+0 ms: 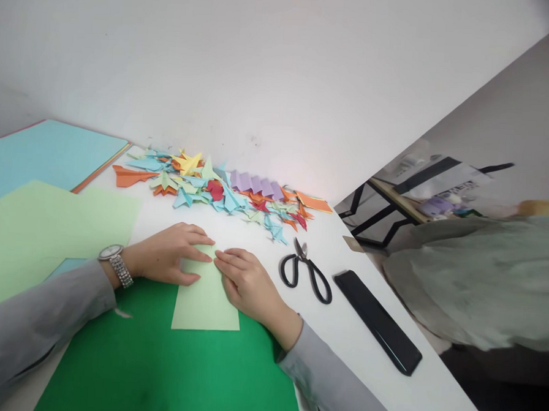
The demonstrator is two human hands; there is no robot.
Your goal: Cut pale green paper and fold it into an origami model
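A light green sheet of paper (207, 306) lies on a green mat, with its far end under my fingers. My left hand (168, 252), a watch on its wrist, rests on the sheet's left side with fingers spread. From the right, my right hand (247, 278) has its fingers pressed together at the sheet's far part, fingertips almost meeting those of the left. Whether the far edge is folded is hidden by the fingers. Black-handled scissors (319, 281) lie partly open to the right of my right hand.
The green mat (174, 372) covers the near table. Folded paper figures (229, 197) are heaped along the wall. Large light green sheets (47, 230) and a blue-topped stack (51, 157) lie left. A black long case (379, 321) lies right, near the table edge. Beyond is a person's clothing (486, 278).
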